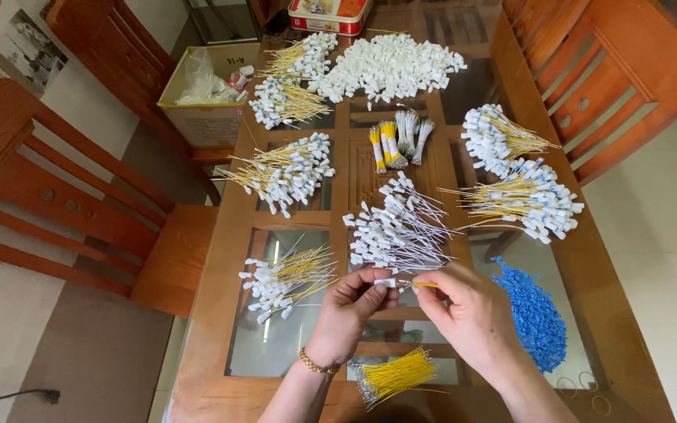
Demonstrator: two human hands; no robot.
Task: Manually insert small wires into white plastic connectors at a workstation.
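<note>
At lower centre, the left hand [352, 301] pinches a white plug [385, 282]. The right hand [464, 307] grips a yellow wire [425, 284] just beside it, above the glass surface [276, 356].

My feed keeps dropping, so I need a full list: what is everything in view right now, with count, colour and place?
loose white plastic pieces: one big heap, white, far centre of table
white-capped yellow wires: about six heaps, left and right sides
white-capped grey wires: one heap, centre
bundled wires: a few bundles, yellow and grey, centre
bare yellow wires: one bundle, near edge
blue pellets: one heap, near right
tin: one, red and white, far edge
cardboard box: one, beige, beyond the table's left edge
chairs: three, reddish wood, around table
table: one, wood with glass panes
left hand: grip on a white cap
right hand: grip on a yellow wire
</note>
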